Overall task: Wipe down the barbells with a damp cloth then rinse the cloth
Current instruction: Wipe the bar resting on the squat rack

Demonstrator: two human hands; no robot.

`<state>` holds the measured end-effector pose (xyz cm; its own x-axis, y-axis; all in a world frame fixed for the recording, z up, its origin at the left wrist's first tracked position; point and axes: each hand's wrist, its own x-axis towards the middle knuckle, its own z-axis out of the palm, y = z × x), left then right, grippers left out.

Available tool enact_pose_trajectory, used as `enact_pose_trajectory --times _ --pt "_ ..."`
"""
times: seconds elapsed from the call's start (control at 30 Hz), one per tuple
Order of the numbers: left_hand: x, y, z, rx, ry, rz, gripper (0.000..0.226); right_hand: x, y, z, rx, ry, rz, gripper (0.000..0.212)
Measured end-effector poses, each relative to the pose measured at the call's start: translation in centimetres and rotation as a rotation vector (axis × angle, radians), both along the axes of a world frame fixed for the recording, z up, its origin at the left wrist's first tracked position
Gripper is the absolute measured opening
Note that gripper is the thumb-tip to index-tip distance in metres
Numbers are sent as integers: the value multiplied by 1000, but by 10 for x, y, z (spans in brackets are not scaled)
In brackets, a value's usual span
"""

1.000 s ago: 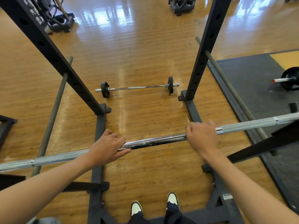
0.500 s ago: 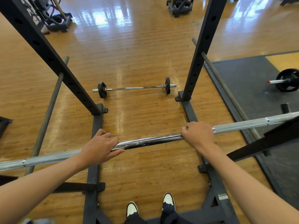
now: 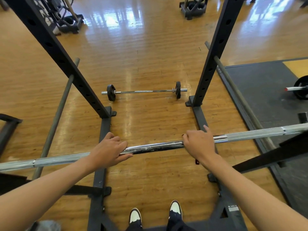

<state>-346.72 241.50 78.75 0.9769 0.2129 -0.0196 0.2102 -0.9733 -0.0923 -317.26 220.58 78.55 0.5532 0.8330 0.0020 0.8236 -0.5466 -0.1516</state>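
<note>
A long steel barbell [image 3: 155, 146] lies across the rack in front of me, its middle dark and scuffed. My left hand [image 3: 108, 150] holds it left of centre, fingers over the top and thumb underneath. My right hand [image 3: 198, 145] grips it right of centre with curled fingers and the index finger lifted. A small dark red scrap [image 3: 197, 161] shows under my right wrist; I cannot tell what it is. A short barbell [image 3: 145, 91] with small black plates lies on the wood floor beyond the rack.
Two black rack uprights [image 3: 211, 64] lean up on either side, with base rails [image 3: 101, 147] running along the floor. Grey safety bars [image 3: 56, 117] slope at both flanks. A dark mat [image 3: 266, 100] with another loaded bar [image 3: 298, 88] lies right. My shoes [image 3: 175, 209] are below.
My right hand has slid slightly left along the bar and its index finger has lifted. The left hand holds the same spot.
</note>
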Motion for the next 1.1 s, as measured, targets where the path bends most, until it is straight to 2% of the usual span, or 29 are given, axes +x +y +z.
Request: enact_pose_trajectory --times 0.07,0.17,0.3,0.37,0.47,0.6,0.67,0.77,0.87,0.97,1.03,1.1 --pt "0 -1 2 -5 18 2 53 -39 19 -2 40 31 65 39" --pt "0 -1 4 -35 46 0 53 -82 36 -5 137 -42 149 40" --pt "-23 14 5 -21 33 -49 51 -70 21 -8 180 -150 270 30" --pt "-47 31 4 32 16 -76 52 -50 3 -11 178 -194 228 34" --pt "-68 47 2 57 11 -104 51 -30 -18 -12 187 -181 26 49" --pt "-67 49 0 34 -28 -142 51 -44 -6 -11 210 -175 -174 38" --pt "-68 50 -1 23 -40 -150 56 -62 9 -9 204 -149 -161 38" --pt "-70 51 -4 38 -63 -154 57 -84 17 -13 225 -131 21 38" --pt "-69 51 -3 40 -76 -153 56 -65 3 -14 222 -155 148 30" --pt "-68 50 -2 56 -104 -160 51 -43 -2 -8 173 -137 50 36" --pt "-69 49 -3 61 -111 -148 50 -53 15 -2 162 -91 -78 38" --pt "-70 49 -5 57 -108 -138 52 -75 34 -2 153 -60 -92 40"
